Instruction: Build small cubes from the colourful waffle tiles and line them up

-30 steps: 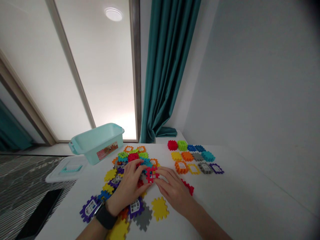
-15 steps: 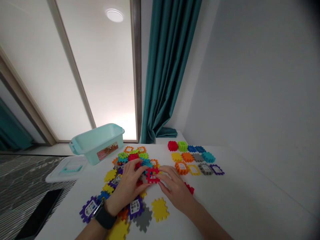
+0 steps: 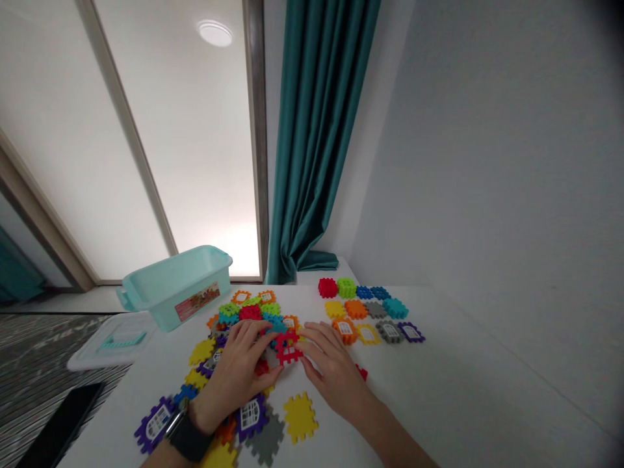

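Note:
Between my left hand (image 3: 236,374) and my right hand (image 3: 331,367) stands a red lattice window tile (image 3: 287,349), held by the fingertips of both. A blue interlocking tile (image 3: 275,325) lies against its far side. Beyond my hands spreads a mixed pile of plastic tiles (image 3: 248,313). Near my left wrist lie a purple window tile (image 3: 251,417) and a grey tile (image 3: 266,439). A yellow tile (image 3: 299,417) sits just below the red tile. A small red tile (image 3: 361,372) shows beside my right hand. Tidy rows of coloured tiles (image 3: 365,310) lie to the right.
A mint plastic bin (image 3: 175,289) stands at the table's far left, with its lid (image 3: 112,341) lying nearby. A black phone (image 3: 61,426) lies below the table's left edge. A teal curtain (image 3: 312,143) hangs behind, and a wall runs along the right.
The whole view has shifted slightly left and tilted. My right fingers have closed in on the red tile, and my left fingers sit a little lower on it.

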Action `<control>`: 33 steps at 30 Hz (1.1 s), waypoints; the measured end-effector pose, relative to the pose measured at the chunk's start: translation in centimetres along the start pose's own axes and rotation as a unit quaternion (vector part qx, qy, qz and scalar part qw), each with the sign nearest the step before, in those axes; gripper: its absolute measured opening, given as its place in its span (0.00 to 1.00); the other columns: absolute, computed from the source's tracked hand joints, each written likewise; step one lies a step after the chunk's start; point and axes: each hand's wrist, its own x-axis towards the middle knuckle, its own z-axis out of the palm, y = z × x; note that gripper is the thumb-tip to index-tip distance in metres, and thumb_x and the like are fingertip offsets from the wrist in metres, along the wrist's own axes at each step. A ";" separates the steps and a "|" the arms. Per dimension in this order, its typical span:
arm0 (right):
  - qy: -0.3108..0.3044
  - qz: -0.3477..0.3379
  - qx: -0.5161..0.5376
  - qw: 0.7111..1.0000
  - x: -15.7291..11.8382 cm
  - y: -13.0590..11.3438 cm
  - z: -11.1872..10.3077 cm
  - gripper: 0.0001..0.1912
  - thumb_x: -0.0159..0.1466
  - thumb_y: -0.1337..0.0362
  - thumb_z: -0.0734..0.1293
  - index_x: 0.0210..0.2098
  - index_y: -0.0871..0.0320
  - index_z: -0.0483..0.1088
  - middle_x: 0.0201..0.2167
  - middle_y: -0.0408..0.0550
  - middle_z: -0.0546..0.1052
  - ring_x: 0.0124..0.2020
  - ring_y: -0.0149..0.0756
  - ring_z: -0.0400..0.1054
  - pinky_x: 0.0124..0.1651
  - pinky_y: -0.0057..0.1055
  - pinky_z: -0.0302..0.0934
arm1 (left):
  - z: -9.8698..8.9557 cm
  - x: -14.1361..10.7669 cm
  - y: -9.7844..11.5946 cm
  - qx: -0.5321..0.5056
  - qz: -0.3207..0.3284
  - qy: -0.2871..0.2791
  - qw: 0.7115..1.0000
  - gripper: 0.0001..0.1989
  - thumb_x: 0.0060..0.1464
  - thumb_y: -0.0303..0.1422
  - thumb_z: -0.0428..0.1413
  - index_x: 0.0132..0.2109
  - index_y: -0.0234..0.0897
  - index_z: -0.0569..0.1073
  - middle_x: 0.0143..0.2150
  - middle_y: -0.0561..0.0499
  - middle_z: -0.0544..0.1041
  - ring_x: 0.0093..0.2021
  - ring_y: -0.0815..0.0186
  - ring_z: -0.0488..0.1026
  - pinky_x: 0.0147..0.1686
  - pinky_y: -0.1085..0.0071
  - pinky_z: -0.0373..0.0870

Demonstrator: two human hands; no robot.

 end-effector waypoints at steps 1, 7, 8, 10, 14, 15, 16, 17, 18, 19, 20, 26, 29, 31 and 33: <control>-0.001 0.003 -0.005 1.000 0.0 0.0 -0.1 0.16 0.66 0.75 0.62 0.49 0.52 0.71 0.52 0.52 0.77 0.59 0.46 0.68 0.62 0.57 0.65 | 0.1 0.0 -0.1 -0.005 -0.004 0.006 1.000 0.20 0.53 0.33 0.63 0.53 0.40 0.73 0.54 0.41 0.74 0.53 0.49 0.71 0.55 0.51 0.67; 0.021 0.033 0.009 0.999 0.3 0.2 -0.6 0.15 0.66 0.74 0.64 0.49 0.52 0.72 0.52 0.52 0.77 0.57 0.44 0.70 0.60 0.50 0.67 | 0.1 -0.2 -0.3 -0.024 -0.024 0.021 0.999 0.19 0.55 0.35 0.61 0.54 0.42 0.73 0.53 0.42 0.74 0.52 0.50 0.72 0.53 0.52 0.71; 0.028 0.041 0.012 0.999 0.5 0.3 -0.7 0.15 0.66 0.73 0.64 0.49 0.52 0.72 0.51 0.52 0.77 0.56 0.44 0.70 0.58 0.49 0.68 | 0.1 -0.1 -0.2 -0.025 -0.027 0.020 0.999 0.19 0.55 0.35 0.61 0.54 0.42 0.73 0.53 0.42 0.74 0.52 0.50 0.72 0.53 0.52 0.71; 0.034 0.050 0.015 0.998 0.8 0.7 -1.1 0.15 0.67 0.72 0.63 0.49 0.52 0.72 0.50 0.52 0.77 0.54 0.44 0.71 0.56 0.47 0.69 | 0.0 0.2 0.1 -0.026 -0.026 0.016 0.999 0.19 0.55 0.36 0.61 0.55 0.42 0.73 0.53 0.42 0.74 0.53 0.50 0.72 0.54 0.52 0.71; 0.038 0.050 0.002 0.998 1.5 2.4 -2.2 0.14 0.67 0.71 0.62 0.49 0.52 0.73 0.50 0.52 0.77 0.53 0.44 0.71 0.58 0.48 0.67 | -0.4 1.5 0.6 -0.032 -0.008 0.001 0.999 0.22 0.56 0.34 0.61 0.57 0.42 0.72 0.54 0.42 0.73 0.53 0.50 0.72 0.53 0.53 0.72; 0.045 0.054 -0.004 0.998 1.5 3.1 -2.5 0.13 0.68 0.70 0.62 0.48 0.52 0.73 0.50 0.52 0.77 0.54 0.45 0.70 0.58 0.49 0.66 | -0.5 1.9 0.7 -0.037 -0.004 -0.004 0.999 0.22 0.56 0.34 0.61 0.58 0.42 0.71 0.54 0.42 0.73 0.53 0.50 0.72 0.52 0.53 0.72; 0.055 0.059 -0.009 0.997 1.5 3.7 -2.8 0.13 0.68 0.70 0.61 0.48 0.53 0.73 0.50 0.53 0.76 0.54 0.45 0.70 0.58 0.50 0.66 | -0.5 2.4 0.8 -0.044 -0.005 -0.013 0.999 0.22 0.56 0.34 0.61 0.58 0.42 0.71 0.54 0.42 0.73 0.53 0.51 0.72 0.52 0.54 0.72; 0.068 0.066 -0.014 0.995 1.5 4.4 -3.1 0.13 0.68 0.70 0.61 0.47 0.53 0.73 0.50 0.53 0.76 0.54 0.45 0.70 0.58 0.50 0.66 | -0.5 2.9 0.8 -0.052 -0.006 -0.023 0.998 0.22 0.56 0.34 0.61 0.57 0.42 0.71 0.54 0.42 0.73 0.53 0.51 0.72 0.53 0.54 0.72; 0.082 0.071 -0.019 0.994 1.3 5.1 -3.4 0.13 0.68 0.70 0.61 0.47 0.54 0.74 0.49 0.53 0.76 0.54 0.46 0.70 0.58 0.50 0.66 | -0.5 3.4 0.8 -0.060 -0.010 -0.030 0.998 0.21 0.56 0.34 0.60 0.57 0.42 0.71 0.54 0.42 0.74 0.53 0.51 0.73 0.53 0.54 0.72; 0.090 0.074 -0.023 0.993 1.0 5.8 -3.6 0.13 0.68 0.70 0.60 0.46 0.54 0.74 0.49 0.53 0.76 0.53 0.46 0.70 0.57 0.50 0.66 | -0.3 4.0 0.7 -0.070 -0.011 -0.037 0.997 0.21 0.56 0.35 0.60 0.56 0.42 0.72 0.54 0.42 0.74 0.53 0.51 0.73 0.54 0.54 0.72; 0.100 0.079 -0.029 0.991 0.7 6.3 -3.9 0.13 0.68 0.69 0.60 0.46 0.54 0.74 0.49 0.54 0.76 0.53 0.46 0.70 0.57 0.51 0.66 | 0.0 4.7 0.5 -0.082 -0.013 -0.043 0.996 0.20 0.55 0.35 0.60 0.56 0.42 0.72 0.54 0.43 0.74 0.53 0.52 0.73 0.54 0.54 0.72; 0.144 0.121 -0.030 0.982 -1.4 7.9 -4.7 0.11 0.69 0.67 0.61 0.46 0.54 0.73 0.48 0.54 0.76 0.53 0.47 0.70 0.57 0.51 0.67 | 4.6 9.1 -2.0 -0.208 -0.077 -0.079 0.972 0.15 0.56 0.33 0.58 0.51 0.41 0.72 0.49 0.47 0.74 0.47 0.59 0.75 0.49 0.59 0.74; 0.148 0.133 -0.034 0.979 -1.8 8.1 -5.0 0.11 0.70 0.67 0.60 0.46 0.54 0.73 0.48 0.54 0.75 0.53 0.46 0.70 0.56 0.50 0.67 | 7.5 11.3 -3.3 -0.221 -0.081 -0.090 0.968 0.15 0.56 0.36 0.59 0.50 0.40 0.73 0.47 0.48 0.73 0.44 0.61 0.75 0.43 0.62 0.75; 0.148 0.138 -0.037 0.979 -2.0 8.2 -5.2 0.11 0.70 0.68 0.60 0.46 0.53 0.73 0.48 0.54 0.75 0.53 0.46 0.71 0.56 0.49 0.68 | 9.2 12.6 -3.8 -0.227 -0.087 -0.089 0.966 0.15 0.57 0.37 0.59 0.51 0.39 0.73 0.47 0.47 0.72 0.44 0.61 0.75 0.41 0.63 0.75; 0.146 0.139 -0.039 0.979 -2.1 8.3 -5.2 0.11 0.69 0.68 0.60 0.47 0.53 0.72 0.48 0.54 0.75 0.52 0.46 0.71 0.56 0.49 0.68 | 10.6 13.7 -4.2 -0.235 -0.091 -0.091 0.963 0.16 0.57 0.37 0.58 0.52 0.39 0.73 0.48 0.47 0.72 0.45 0.61 0.75 0.40 0.65 0.75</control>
